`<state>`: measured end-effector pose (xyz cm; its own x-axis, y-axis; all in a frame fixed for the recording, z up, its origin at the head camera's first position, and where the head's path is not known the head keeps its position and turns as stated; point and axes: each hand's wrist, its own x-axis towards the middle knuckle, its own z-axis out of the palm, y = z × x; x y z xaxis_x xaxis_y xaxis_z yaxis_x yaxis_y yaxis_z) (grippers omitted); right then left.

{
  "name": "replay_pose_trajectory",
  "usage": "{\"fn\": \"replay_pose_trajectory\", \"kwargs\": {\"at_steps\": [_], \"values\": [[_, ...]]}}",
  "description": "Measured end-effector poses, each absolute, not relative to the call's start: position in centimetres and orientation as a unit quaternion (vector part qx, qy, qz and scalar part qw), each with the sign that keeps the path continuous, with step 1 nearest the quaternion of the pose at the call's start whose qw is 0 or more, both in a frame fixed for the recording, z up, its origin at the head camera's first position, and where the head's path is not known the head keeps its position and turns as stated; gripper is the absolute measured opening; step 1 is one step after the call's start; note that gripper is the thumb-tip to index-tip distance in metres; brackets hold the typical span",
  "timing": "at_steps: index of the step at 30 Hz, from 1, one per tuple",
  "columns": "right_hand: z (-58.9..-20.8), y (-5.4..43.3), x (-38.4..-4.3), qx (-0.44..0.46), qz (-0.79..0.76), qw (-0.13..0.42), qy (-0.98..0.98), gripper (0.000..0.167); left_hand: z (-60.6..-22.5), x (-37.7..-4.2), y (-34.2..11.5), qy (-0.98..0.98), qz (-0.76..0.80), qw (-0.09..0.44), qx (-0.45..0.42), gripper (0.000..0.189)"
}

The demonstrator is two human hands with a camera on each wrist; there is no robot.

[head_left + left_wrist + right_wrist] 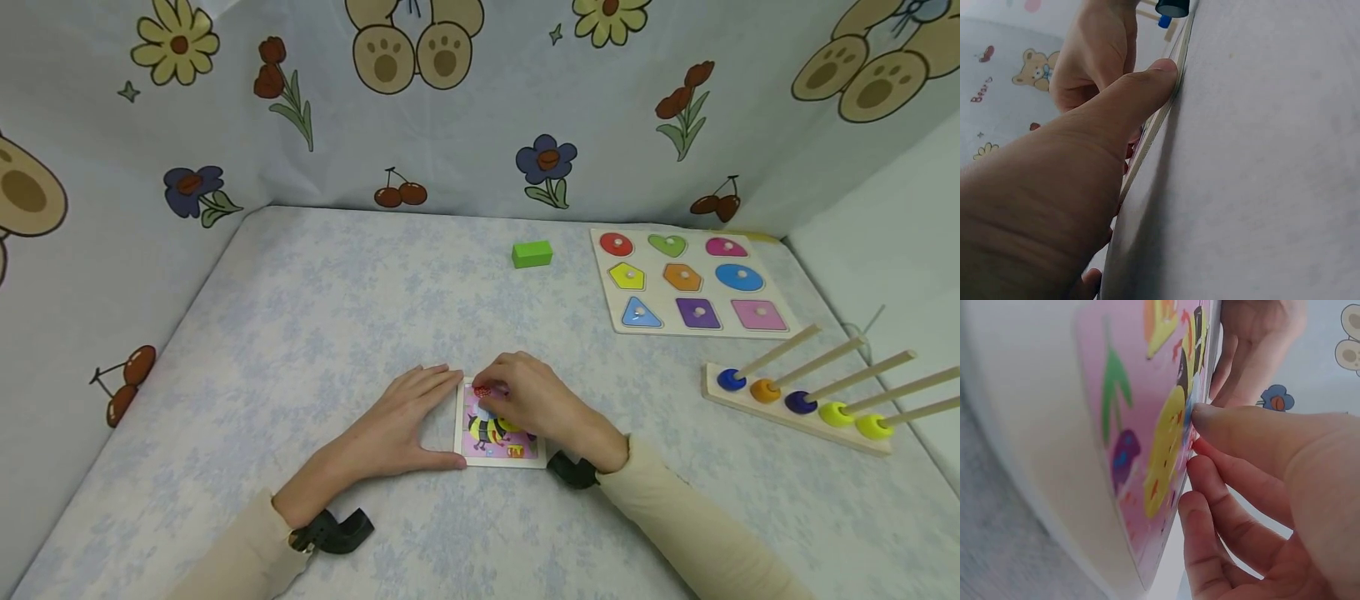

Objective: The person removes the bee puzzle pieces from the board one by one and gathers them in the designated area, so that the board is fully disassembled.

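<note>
A small bee picture puzzle [495, 452] in a pale wooden frame lies on the table, its pink face also filling much of the right wrist view. My left hand [408, 421] rests at its left side with fingers extended, fingertips by the upper left corner and thumb on the lower left one. Over the puzzle's upper part, my right hand [534, 398] has its fingers bent. Its thumb and fingertips pinch at a puzzle piece [482, 391] with red on it, near the upper left corner. In the right wrist view the thumb [1229, 425] touches the picture; the piece is mostly hidden.
A green block [532, 254] lies farther back. At the back right is a knobbed shape board [652, 322]. In front of that, a wooden peg stand [795, 408] holds coloured beads, its pegs pointing up to the right. A printed cloth [465, 133] hangs behind the table.
</note>
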<state>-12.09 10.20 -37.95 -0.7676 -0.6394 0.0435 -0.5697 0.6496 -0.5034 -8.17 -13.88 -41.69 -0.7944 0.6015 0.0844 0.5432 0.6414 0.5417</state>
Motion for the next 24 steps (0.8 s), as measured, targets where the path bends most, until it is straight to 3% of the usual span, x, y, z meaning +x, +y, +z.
{"fn": "replay_pose_trajectory", "kwargs": {"at_steps": [24], "values": [[-37.67, 10.04, -12.41, -0.337, -0.252, 0.100, 0.902, 0.024, -41.51, -8.17, -13.92, 0.905, 0.273, 0.049, 0.322, 0.109]]}}
